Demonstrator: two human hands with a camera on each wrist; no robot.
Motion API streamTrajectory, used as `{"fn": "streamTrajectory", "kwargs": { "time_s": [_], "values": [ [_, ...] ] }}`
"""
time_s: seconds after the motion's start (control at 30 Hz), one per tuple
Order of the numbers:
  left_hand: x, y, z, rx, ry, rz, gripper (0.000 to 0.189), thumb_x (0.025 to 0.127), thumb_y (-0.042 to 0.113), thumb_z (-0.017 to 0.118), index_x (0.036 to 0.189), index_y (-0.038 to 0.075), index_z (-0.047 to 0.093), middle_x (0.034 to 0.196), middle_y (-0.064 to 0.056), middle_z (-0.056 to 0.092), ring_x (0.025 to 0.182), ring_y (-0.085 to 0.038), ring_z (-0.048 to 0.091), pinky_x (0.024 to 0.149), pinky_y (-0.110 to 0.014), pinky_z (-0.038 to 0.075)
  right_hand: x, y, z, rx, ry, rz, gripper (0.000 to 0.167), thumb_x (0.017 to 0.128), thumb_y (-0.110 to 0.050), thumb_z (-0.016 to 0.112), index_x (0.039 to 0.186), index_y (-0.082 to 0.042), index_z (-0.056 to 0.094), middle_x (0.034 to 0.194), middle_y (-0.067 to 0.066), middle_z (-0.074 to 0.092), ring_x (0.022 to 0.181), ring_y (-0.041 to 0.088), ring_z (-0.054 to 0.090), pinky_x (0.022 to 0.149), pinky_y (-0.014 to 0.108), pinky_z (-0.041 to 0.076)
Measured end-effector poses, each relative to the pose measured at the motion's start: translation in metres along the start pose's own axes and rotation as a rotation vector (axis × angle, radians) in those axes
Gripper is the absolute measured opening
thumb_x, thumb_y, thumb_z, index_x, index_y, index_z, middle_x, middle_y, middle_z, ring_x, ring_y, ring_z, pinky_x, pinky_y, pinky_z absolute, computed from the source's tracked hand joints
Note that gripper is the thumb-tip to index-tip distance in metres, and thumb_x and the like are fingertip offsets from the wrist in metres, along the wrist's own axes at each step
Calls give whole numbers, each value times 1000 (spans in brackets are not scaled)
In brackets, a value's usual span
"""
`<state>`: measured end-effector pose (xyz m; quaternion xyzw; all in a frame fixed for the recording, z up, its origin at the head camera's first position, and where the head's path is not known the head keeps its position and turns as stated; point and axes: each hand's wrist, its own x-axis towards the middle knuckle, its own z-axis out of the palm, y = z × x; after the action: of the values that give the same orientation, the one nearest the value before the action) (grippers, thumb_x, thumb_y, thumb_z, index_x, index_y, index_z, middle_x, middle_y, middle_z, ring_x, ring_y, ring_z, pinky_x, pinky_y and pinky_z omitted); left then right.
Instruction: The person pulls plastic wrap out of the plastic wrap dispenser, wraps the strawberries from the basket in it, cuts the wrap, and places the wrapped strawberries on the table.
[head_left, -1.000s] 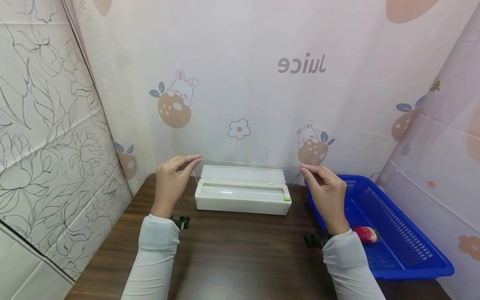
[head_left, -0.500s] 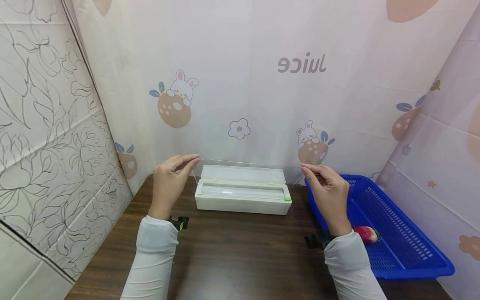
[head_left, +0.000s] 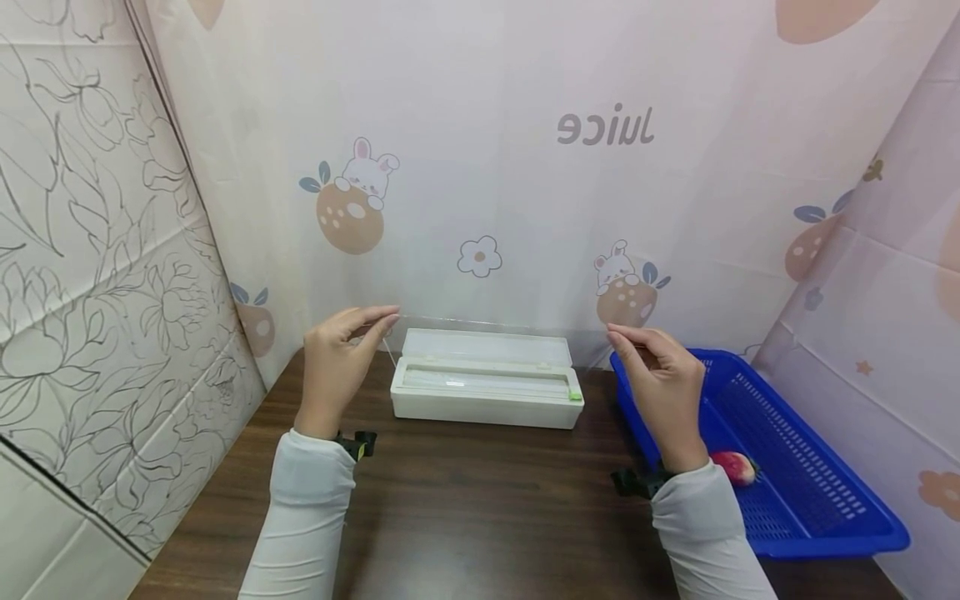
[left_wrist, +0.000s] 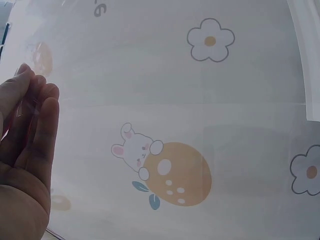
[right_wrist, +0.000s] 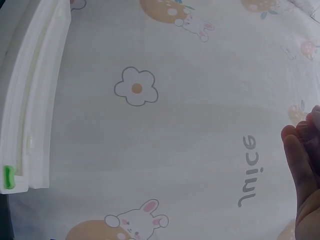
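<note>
A clear sheet of cling film is stretched between both hands, its top edge a thin shiny line. My left hand pinches its left corner between thumb and fingertips, and my right hand pinches the right corner. Behind and below the film's edge stands a white cling film dispenser with its lid raised. At the dispenser's right end sits a green slide cutter. In the left wrist view the left hand shows thumb and fingertips together; most of the right hand falls outside its wrist view.
A blue plastic basket stands on the right of the brown wooden table, with a red and white fruit-like item in it. A printed curtain hangs close behind the dispenser.
Both hands have drifted slightly apart, the left a little leftward and the right a little rightward, still pinching the film. The dispenser and basket stay in place.
</note>
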<state>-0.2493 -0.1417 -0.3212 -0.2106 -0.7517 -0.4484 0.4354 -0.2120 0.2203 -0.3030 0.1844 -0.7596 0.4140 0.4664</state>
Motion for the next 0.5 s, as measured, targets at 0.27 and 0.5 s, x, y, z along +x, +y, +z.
{"fn": "streamTrajectory", "kwargs": {
  "time_s": [0.27, 0.5],
  "values": [
    [2, 2, -1, 4, 4, 18, 13, 89, 14, 77, 101, 12, 81, 93, 2, 76, 82, -13, 70, 76, -15, 52, -2, 22, -2, -22, -9, 16, 18, 87, 1, 76, 104, -3, 79, 96, 9, 74, 74, 0, 61, 65, 10, 48],
    [2, 6, -3, 28, 8, 35, 13, 89, 13, 77, 101, 12, 81, 92, 2, 76, 81, -12, 70, 75, -14, 51, -3, 28, -5, -3, -17, -4, 18, 90, -6, 75, 107, -9, 79, 98, 6, 75, 77, 5, 65, 68, 12, 51]
  ]
}}
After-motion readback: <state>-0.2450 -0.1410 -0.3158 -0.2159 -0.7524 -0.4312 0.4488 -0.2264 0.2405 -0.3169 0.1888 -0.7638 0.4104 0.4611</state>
